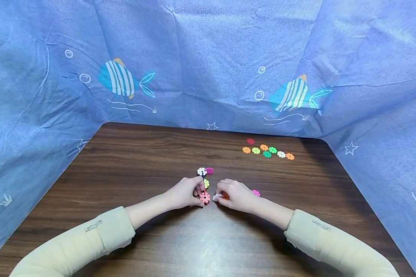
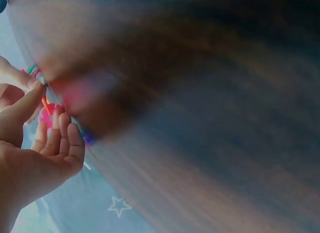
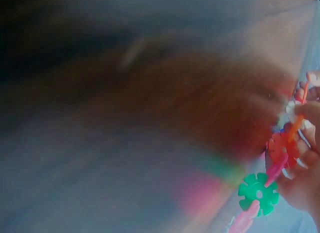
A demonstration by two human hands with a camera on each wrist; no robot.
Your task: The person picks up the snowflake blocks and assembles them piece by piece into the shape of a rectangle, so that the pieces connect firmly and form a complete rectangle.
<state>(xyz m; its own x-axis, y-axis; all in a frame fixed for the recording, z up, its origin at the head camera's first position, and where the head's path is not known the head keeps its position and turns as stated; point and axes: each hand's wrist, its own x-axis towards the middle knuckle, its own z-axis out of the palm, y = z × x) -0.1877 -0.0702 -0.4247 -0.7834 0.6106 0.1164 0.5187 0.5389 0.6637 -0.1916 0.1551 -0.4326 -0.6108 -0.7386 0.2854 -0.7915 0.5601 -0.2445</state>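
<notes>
My left hand (image 1: 187, 193) pinches a salmon-pink flower-shaped disc (image 1: 205, 197) between thumb and fingers. Beyond its fingertips, a yellow-green disc (image 1: 206, 183), a white disc (image 1: 202, 171) and a magenta disc (image 1: 209, 171) run up the table. My right hand (image 1: 238, 197) pinches a white disc (image 1: 217, 197), close beside the salmon-pink one. An orange-red disc (image 3: 283, 149) lies along the right palm, linked into a chain with a green disc (image 3: 258, 194) and pink discs. In the head view, a pink disc (image 1: 256, 192) shows past the right wrist; the hand hides the chain's middle.
Several loose flower discs lie at the back right of the brown wooden table (image 1: 152, 150), among them a red disc (image 1: 250, 141), a green disc (image 1: 272, 150) and a white disc (image 1: 281, 154). A blue fish-patterned cloth (image 1: 208, 57) hangs around the table's far and side edges.
</notes>
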